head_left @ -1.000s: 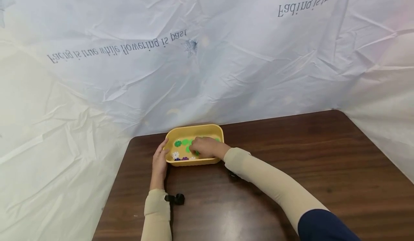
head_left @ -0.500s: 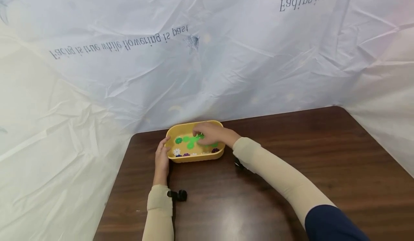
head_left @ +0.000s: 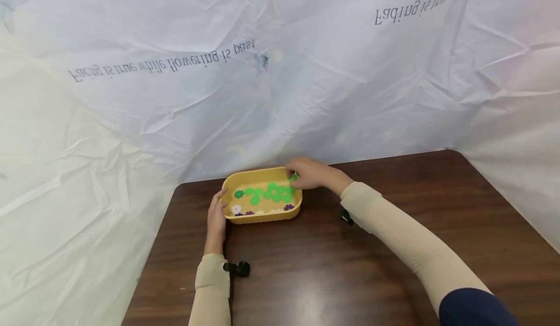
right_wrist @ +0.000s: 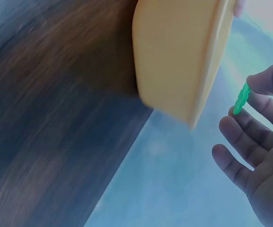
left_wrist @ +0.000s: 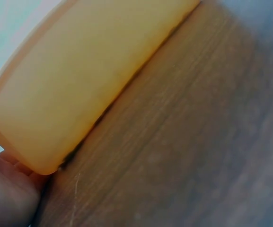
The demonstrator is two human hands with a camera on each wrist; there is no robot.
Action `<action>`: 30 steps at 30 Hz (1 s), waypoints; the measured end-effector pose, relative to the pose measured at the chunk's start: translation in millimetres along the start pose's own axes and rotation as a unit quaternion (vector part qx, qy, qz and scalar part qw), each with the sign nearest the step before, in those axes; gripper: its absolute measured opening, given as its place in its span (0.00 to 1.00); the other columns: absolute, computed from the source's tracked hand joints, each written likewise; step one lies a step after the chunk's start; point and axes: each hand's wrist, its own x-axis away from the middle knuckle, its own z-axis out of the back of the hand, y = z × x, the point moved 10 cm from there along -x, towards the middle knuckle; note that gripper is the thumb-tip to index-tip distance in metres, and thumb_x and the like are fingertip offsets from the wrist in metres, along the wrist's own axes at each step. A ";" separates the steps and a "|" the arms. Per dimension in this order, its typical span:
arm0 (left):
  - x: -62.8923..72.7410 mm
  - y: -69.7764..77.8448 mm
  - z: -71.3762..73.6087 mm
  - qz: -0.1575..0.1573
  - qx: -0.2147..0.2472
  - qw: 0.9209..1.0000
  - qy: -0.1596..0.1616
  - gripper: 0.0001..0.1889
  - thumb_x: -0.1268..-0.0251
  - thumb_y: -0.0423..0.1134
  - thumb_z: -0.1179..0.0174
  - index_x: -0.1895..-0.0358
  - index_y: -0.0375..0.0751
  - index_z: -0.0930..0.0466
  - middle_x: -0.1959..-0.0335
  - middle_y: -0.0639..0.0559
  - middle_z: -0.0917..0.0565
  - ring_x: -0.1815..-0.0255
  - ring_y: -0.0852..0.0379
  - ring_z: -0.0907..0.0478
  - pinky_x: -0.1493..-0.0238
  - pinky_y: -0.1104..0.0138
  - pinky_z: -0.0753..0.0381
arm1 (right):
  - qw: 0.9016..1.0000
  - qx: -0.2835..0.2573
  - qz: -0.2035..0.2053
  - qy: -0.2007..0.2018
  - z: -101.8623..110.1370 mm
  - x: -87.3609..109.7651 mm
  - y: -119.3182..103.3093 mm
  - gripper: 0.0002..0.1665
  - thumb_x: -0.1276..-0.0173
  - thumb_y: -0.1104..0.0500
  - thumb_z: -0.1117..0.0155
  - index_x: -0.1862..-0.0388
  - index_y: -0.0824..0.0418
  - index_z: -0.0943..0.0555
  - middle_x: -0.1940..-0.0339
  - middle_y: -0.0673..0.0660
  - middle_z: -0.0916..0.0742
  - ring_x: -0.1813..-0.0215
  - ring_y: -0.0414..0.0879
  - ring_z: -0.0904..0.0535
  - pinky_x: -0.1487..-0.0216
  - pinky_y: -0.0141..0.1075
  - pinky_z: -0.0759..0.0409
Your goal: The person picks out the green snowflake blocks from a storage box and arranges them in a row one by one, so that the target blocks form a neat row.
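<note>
A yellow plastic tub [head_left: 262, 219] stands near the table's back edge. My left hand [head_left: 216, 219] grips its left end, thumb at the rim; the left wrist view shows that hand [left_wrist: 8, 196] against the tub's corner. Above the tub's back right corner, my right hand [head_left: 311, 173] pinches a green flower-shaped plastic piece [right_wrist: 242, 98] between thumb and fingers. Inside the tub lie several bright green flower pieces [head_left: 273, 191], a darker green one [head_left: 238, 194], a white one [head_left: 236, 209] and some purple ones [head_left: 288, 207] along the front wall.
The dark wooden table [head_left: 372, 248] stretches to the right and toward me. Behind it hangs a creased white printed cloth [head_left: 306, 97], close to the tub's back. Each forearm carries a small black camera mount [head_left: 238, 268].
My right hand has risen from among the pieces and moved right and back to the tub's corner, with a green flower piece in its fingers. The left hand stays on the tub.
</note>
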 end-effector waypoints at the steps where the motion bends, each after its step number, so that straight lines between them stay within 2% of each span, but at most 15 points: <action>1: 0.7 -1.0 0.2 0.000 -0.004 1.000 -0.001 0.30 0.26 0.31 0.62 0.22 0.38 0.30 0.17 0.42 0.38 0.19 0.44 0.44 0.25 0.49 0.44 | 1.000 0.000 -0.003 0.003 1.6 3.8 3.4 0.06 0.29 0.63 0.38 0.66 0.61 0.23 0.68 0.55 0.25 0.68 0.45 0.38 0.61 0.42 0.35; 6: 1.8 -1.9 0.5 -0.005 -0.006 1.000 0.001 0.30 0.26 0.30 0.62 0.23 0.38 0.30 0.18 0.42 0.37 0.17 0.46 0.46 0.22 0.48 0.48 | 1.000 0.002 -0.010 0.021 11.5 18.4 18.3 0.12 0.28 0.62 0.35 0.72 0.54 0.26 0.70 0.56 0.23 0.68 0.46 0.34 0.61 0.44 0.32; 11: 0.8 -2.4 1.4 -0.003 -0.010 1.000 0.005 0.30 0.26 0.30 0.62 0.22 0.38 0.30 0.18 0.43 0.37 0.17 0.46 0.46 0.22 0.48 0.48 | 0.999 0.013 -0.018 0.030 10.7 27.3 36.2 0.13 0.28 0.61 0.34 0.73 0.53 0.25 0.70 0.52 0.24 0.67 0.47 0.32 0.61 0.45 0.31; 17: -0.3 -0.8 1.2 -0.003 -0.020 1.000 -0.006 0.30 0.24 0.32 0.62 0.22 0.40 0.31 0.17 0.44 0.38 0.17 0.46 0.47 0.22 0.48 0.48 | 0.999 0.019 -0.035 0.028 -3.9 34.5 57.1 0.13 0.29 0.61 0.33 0.74 0.52 0.23 0.71 0.50 0.21 0.68 0.46 0.30 0.61 0.44 0.29; 21: 0.0 -1.5 1.2 0.002 -0.013 1.000 -0.010 0.30 0.23 0.32 0.63 0.22 0.39 0.31 0.16 0.43 0.40 0.17 0.46 0.47 0.22 0.48 0.48 | 0.999 0.019 -0.049 0.011 -18.8 34.9 70.2 0.12 0.28 0.61 0.33 0.73 0.52 0.22 0.72 0.49 0.21 0.69 0.45 0.30 0.62 0.43 0.28; 26: 0.2 -0.3 -1.6 0.000 -0.006 1.000 -0.014 0.30 0.23 0.31 0.63 0.21 0.40 0.31 0.16 0.44 0.40 0.17 0.47 0.47 0.22 0.49 0.47 | 0.996 0.022 -0.083 -0.018 -37.8 38.6 87.4 0.09 0.26 0.59 0.34 0.69 0.52 0.20 0.68 0.50 0.20 0.68 0.46 0.29 0.61 0.43 0.27; 30: -0.7 0.5 -2.0 -0.004 -0.006 1.000 -0.011 0.29 0.24 0.31 0.63 0.22 0.40 0.30 0.17 0.44 0.39 0.18 0.48 0.46 0.22 0.49 0.47 | 0.996 0.026 -0.084 -0.024 -45.3 39.5 92.1 0.06 0.26 0.59 0.34 0.66 0.53 0.18 0.65 0.50 0.19 0.67 0.45 0.28 0.61 0.43 0.26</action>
